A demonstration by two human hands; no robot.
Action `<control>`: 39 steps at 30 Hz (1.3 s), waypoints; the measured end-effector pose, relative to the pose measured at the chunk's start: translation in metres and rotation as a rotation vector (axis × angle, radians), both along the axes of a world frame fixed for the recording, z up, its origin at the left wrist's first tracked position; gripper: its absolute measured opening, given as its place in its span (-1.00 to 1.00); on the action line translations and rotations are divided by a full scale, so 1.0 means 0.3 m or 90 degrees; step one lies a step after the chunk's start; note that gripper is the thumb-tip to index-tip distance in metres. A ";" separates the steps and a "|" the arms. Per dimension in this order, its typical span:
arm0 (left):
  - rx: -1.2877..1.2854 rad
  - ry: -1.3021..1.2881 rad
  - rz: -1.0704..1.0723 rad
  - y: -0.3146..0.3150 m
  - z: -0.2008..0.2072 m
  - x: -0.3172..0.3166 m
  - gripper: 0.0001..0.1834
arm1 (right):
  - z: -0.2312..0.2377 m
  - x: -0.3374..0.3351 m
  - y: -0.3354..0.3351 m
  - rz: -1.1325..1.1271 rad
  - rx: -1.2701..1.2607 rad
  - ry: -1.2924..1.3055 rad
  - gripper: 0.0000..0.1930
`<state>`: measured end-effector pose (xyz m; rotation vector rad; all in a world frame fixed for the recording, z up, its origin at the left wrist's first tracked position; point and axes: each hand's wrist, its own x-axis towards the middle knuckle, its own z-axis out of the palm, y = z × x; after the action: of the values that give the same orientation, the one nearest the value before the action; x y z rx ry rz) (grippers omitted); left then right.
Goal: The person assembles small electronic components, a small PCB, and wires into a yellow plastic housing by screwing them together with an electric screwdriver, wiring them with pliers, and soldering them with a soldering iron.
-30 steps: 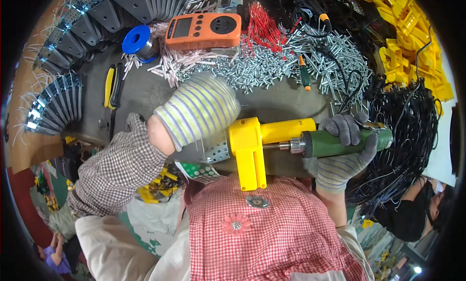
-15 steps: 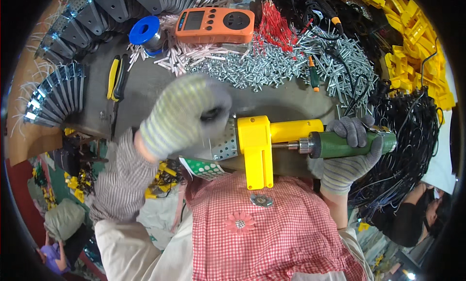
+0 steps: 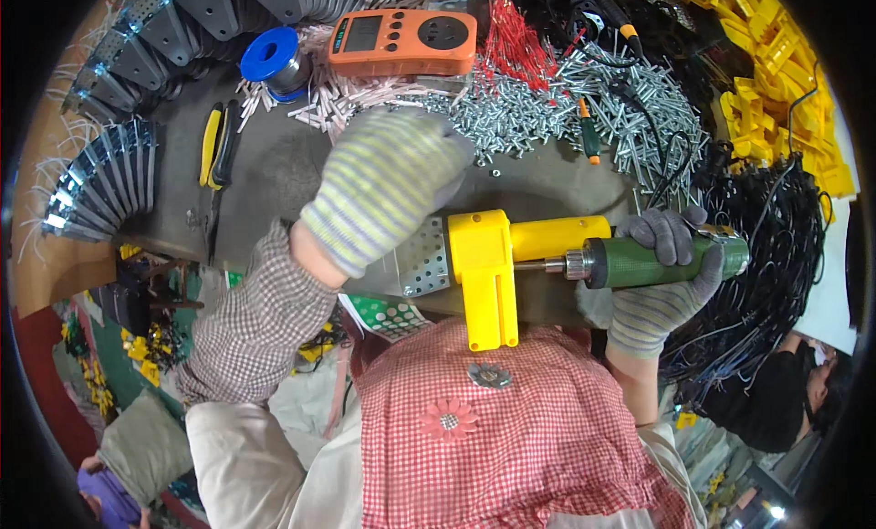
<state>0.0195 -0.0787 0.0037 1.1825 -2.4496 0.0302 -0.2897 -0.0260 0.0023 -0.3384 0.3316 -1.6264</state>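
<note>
Judging remotely, I'd call the yellow housing (image 3: 486,266) on the bench (image 3: 547,171) light, stiff, best held by its block; right hand (image 3: 671,303) grips green screwdriver (image 3: 630,264), left hand (image 3: 388,184), blurred, I can't tell.

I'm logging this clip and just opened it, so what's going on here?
A person in striped gloves works at a cluttered table. Their right hand grips a green cylindrical driver, its metal bit pointing left toward a yellow plastic part. A perforated silvery metal plate shows just left of that part. The left hand is beside the near edge of a heap of silver metal screws; whether it holds anything is hidden.
</note>
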 end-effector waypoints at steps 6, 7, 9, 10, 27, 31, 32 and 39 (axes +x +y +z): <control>-0.050 -0.166 -0.020 -0.061 -0.030 -0.071 -0.87 | -0.007 -0.005 -0.004 -0.009 0.010 -0.031 -0.60; -0.020 -0.184 -0.024 -0.061 -0.025 -0.081 -0.88 | -0.010 -0.010 -0.003 -0.007 0.012 -0.035 -0.60; -0.048 -0.206 -0.049 -0.066 -0.023 -0.092 -0.91 | -0.017 -0.015 -0.004 -0.008 0.016 -0.039 -0.60; -0.040 -0.229 -0.053 -0.068 -0.014 -0.099 -0.91 | -0.019 -0.016 -0.006 0.000 0.012 -0.044 -0.60; 0.140 0.180 0.091 0.246 0.006 0.047 -0.81 | -0.006 -0.008 -0.011 0.014 0.010 -0.036 -0.58; 0.131 0.282 0.140 0.347 -0.048 0.008 -0.78 | 0.007 0.010 -0.013 0.006 0.019 -0.020 -0.62; 0.131 0.285 0.143 0.347 -0.053 0.004 -0.78 | 0.011 0.011 -0.011 -0.003 0.013 -0.025 -0.63; 0.155 0.270 0.129 0.345 -0.057 0.008 -0.77 | -0.006 0.014 -0.002 0.009 0.015 -0.027 -0.70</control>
<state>0.0219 0.0249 -0.0134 1.3720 -1.9961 -0.4278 -0.2855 -0.0265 0.0006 -0.2872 0.3152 -1.6128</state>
